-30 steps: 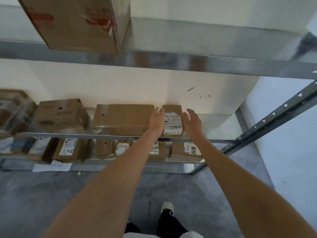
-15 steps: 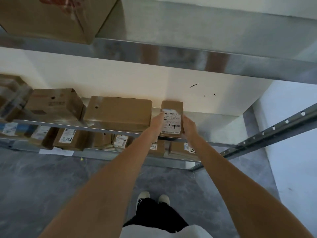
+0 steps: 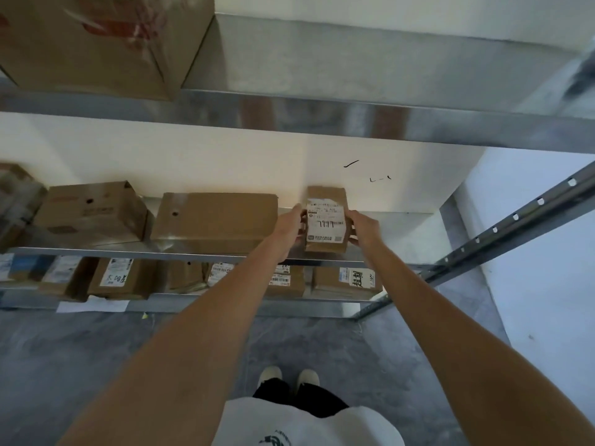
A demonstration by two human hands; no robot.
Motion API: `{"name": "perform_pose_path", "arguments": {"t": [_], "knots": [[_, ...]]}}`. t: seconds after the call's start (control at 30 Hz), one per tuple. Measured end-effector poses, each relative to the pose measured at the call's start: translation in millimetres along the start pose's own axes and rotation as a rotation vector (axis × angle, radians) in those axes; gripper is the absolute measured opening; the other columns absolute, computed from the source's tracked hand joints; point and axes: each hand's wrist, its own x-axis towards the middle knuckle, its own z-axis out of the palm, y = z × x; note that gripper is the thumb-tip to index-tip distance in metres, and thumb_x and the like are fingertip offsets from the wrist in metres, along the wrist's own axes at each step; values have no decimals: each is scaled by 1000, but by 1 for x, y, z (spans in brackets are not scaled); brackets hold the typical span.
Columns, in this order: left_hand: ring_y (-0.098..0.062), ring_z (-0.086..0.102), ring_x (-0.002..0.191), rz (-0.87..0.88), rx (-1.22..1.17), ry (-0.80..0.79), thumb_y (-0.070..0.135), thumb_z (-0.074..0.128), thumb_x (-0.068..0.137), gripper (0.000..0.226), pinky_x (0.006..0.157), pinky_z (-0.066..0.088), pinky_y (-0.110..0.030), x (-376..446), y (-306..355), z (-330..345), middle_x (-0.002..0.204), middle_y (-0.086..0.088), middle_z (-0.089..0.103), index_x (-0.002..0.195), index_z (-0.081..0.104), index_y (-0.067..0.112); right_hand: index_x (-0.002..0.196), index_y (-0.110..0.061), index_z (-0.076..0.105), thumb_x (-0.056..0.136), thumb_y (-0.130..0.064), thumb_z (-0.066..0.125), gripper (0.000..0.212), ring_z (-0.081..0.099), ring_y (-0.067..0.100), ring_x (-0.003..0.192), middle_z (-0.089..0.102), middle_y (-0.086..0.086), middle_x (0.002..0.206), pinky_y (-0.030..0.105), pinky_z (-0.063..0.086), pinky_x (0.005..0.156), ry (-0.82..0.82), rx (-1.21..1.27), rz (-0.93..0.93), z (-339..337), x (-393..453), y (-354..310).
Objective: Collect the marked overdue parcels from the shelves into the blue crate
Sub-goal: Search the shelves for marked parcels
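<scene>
A small brown parcel (image 3: 325, 220) with a white label and black handwriting sits at the right end of the middle shelf (image 3: 128, 252). My left hand (image 3: 289, 225) grips its left side and my right hand (image 3: 362, 228) grips its right side. The parcel is tilted with its label toward me. Below, on the lower shelf, a parcel with bold black characters on its label (image 3: 351, 280) lies at the right. No blue crate is in view.
A long flat box (image 3: 215, 220) lies just left of the held parcel, with another carton (image 3: 90, 210) further left. A big carton (image 3: 96, 40) sits on the top shelf. Several labelled parcels fill the lower shelf. A perforated steel brace (image 3: 515, 220) runs at the right. Grey floor lies below.
Both hands have closed round the small parcel's sides, which they were only reaching for a second ago, and it now stands tilted up toward me.
</scene>
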Motion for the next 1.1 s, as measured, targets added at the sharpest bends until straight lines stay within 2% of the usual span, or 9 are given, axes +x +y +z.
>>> {"name": "perform_pose_path", "arguments": {"t": [0.1,0.2,0.33,0.43,0.6,0.7,0.77,0.9,1.1], "knots": [[-24,58,103,10,68,-54,39,30,103,42,99,43,-42,1,-7,0,114,-10,65,111,59,9,98,-19,69,96,-14,50,20,64,27,99,70,9,100,41,52,95,-36,97,62,0,-2,11],[-16,59,91,-30,2,-111,35,31,104,39,81,51,-31,0,-11,2,115,-9,62,118,56,8,121,-15,65,97,-6,44,34,62,22,91,67,4,92,41,56,90,-34,144,104,2,-3,16],[-22,57,112,-50,104,-191,43,26,103,44,108,38,-44,5,-17,-5,125,-8,62,121,56,17,128,-10,60,102,-8,39,33,62,18,80,65,3,89,31,52,63,-53,119,164,7,-3,15],[-9,56,93,71,177,-226,37,23,104,45,86,44,-24,-3,-8,-11,109,-2,62,118,56,11,138,-8,52,101,-8,42,38,60,17,86,66,6,107,26,50,65,-24,104,138,11,-8,6],[-20,65,91,666,-93,320,20,41,101,22,83,54,-31,-25,24,-61,101,-6,67,101,63,17,124,-7,59,98,-13,45,30,58,16,105,62,7,122,21,42,81,357,-278,-454,32,-22,-15],[-16,57,102,774,92,890,24,43,94,28,85,48,-30,-31,7,-137,112,-6,62,112,62,15,122,-7,58,99,-15,48,27,58,14,102,63,6,117,22,45,85,127,-323,-575,70,-32,-26],[-24,48,114,538,160,1140,30,42,89,42,95,39,-35,-29,-14,-188,123,-12,54,120,58,7,134,-9,49,99,-26,49,38,55,18,113,57,7,130,27,44,91,-48,-338,-462,99,-36,-27],[-23,46,112,129,-107,760,36,39,98,38,96,38,-37,-23,-37,-241,119,-8,51,122,53,10,149,-10,30,99,-51,41,66,35,28,139,35,9,153,46,33,112,-179,-278,-163,133,-34,-12],[-24,49,127,32,-235,561,46,36,101,55,92,43,-27,-31,-33,-228,143,-8,49,143,42,11,152,-12,25,102,-51,30,63,29,26,144,30,8,157,41,26,114,-275,-153,-89,144,-36,-2]]}}
